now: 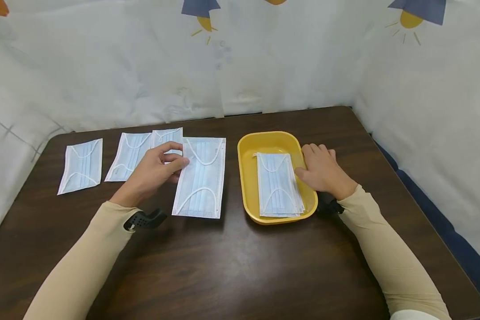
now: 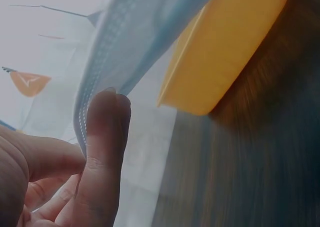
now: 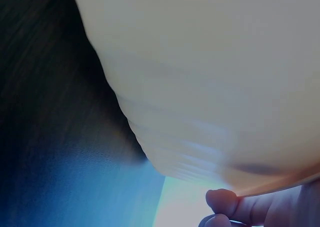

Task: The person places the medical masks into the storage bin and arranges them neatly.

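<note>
My left hand (image 1: 160,166) pinches a light blue face mask (image 1: 202,178) by its left edge, between thumb and fingers. The mask is held upright over the table, white ear loops facing me. In the left wrist view, the thumb (image 2: 102,152) presses on the mask's stitched border. To the right, a yellow plastic tray (image 1: 248,200) holds a small stack of face masks (image 1: 278,186). My right hand (image 1: 324,171) grips the tray's right rim, thumb over the inner side. The right wrist view shows fingertips (image 3: 222,201) at that rim, beside the tray's outer wall.
Three more face masks lie at the back left of the dark wooden table (image 1: 240,271): one apart at the far left (image 1: 82,164), another beside it (image 1: 130,153), and a third (image 1: 168,135) partly behind my left hand. A white patterned sheet (image 1: 240,66) hangs behind the table.
</note>
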Tool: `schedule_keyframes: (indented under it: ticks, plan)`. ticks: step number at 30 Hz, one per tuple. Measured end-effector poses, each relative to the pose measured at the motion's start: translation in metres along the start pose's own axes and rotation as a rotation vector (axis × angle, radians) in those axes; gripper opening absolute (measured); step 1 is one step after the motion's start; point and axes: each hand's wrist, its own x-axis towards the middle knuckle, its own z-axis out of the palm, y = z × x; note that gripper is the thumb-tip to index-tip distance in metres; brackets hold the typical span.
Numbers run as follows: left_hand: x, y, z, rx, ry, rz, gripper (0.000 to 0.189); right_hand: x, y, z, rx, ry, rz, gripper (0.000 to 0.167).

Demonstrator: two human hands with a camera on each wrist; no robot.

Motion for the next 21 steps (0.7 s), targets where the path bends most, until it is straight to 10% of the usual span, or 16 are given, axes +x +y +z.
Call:
schedule_keyframes:
  ticks: [21]
  plan:
    - [0.034,0.028,0.028,-0.05,-0.079,0.052,0.036,-0.027,0.024,-0.009,0.005,0.018,0.075,0.036]
